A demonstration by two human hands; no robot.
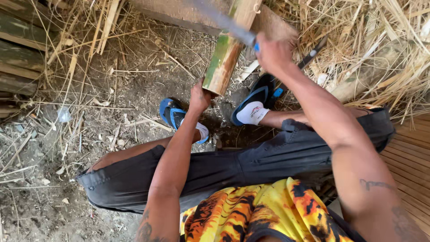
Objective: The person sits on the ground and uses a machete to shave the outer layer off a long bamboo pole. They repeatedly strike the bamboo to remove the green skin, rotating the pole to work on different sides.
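The left hand [199, 96] has its fingers clamped on the lower end of a bamboo pole [226, 49], steadying it upright on the dirt ground [53, 170]. The right hand [273, 54] grips a blurred blade [224, 22] against the bamboo pole's side.

Green-tan bamboo section [226, 49] stands tilted, blurred blade [224, 22] across it.

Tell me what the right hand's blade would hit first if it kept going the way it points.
Most likely the bamboo pole: the right hand holds a blurred blade reaching across it, while the left hand steadies its lower end. Depth is unclear.
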